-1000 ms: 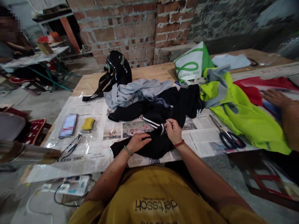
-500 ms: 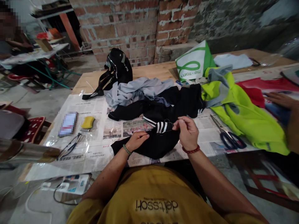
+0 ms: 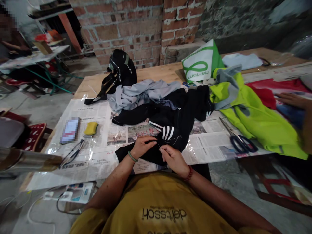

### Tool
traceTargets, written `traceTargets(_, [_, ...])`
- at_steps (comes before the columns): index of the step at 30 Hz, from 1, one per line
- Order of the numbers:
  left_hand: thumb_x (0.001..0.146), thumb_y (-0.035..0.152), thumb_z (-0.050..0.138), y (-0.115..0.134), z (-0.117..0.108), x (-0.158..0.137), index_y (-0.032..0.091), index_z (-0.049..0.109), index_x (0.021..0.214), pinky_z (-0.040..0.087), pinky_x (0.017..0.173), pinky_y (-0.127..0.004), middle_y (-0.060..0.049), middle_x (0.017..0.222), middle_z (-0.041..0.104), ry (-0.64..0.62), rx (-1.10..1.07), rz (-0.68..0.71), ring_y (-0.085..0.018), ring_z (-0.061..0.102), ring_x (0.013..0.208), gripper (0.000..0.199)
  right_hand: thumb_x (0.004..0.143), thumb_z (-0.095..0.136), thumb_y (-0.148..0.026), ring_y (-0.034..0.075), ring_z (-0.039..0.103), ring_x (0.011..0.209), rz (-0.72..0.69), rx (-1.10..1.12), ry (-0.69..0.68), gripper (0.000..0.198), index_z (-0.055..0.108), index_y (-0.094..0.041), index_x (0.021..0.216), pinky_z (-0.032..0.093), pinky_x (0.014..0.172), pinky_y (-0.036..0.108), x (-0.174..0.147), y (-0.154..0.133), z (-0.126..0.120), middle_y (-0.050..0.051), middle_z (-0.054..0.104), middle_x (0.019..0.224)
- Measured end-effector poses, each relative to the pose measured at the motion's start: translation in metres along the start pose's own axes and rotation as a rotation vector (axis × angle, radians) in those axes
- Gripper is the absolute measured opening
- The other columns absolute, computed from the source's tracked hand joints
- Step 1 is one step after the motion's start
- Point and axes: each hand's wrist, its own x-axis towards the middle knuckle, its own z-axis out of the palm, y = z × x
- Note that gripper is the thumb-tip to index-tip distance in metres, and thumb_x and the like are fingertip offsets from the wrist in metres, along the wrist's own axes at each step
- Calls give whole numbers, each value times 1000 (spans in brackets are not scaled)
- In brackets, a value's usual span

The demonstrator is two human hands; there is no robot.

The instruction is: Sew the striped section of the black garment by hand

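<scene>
Both hands are down on the black garment [image 3: 168,143] with white stripes, spread over newspaper at the near edge of the table [image 3: 156,76]: the left hand [image 3: 142,147] presses and pinches the dark cloth, fingers curled narrow. The right hand [image 3: 174,159] sits just beside it, fingertips pinched tight on the fabric, though what they nip is too small to tell. Blue-handled scissors [image 3: 240,141] lie well apart to the right, by the neon-yellow vest [image 3: 255,120].
</scene>
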Motion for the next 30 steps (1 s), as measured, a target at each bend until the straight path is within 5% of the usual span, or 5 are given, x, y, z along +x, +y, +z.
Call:
traceTargets(15, [77,23,64,-10,2,0,18,72,82,49,71,-26,-4,78,67,3,118,284,-14,61,74,11,86,41,-37,8,47,47,128,50,22,23,54,-21,77,38,50,20,6,7,3,-6,49,50])
traceTargets(30, [78,21,63,-14,0,-2,16,71,82,50,67,-25,-6,75,67,-34,106,359,-12,61,70,11,85,40,-35,9,44,47,107,43,94,22,51,-21,71,36,49,21,8,-2,13,-5,46,49])
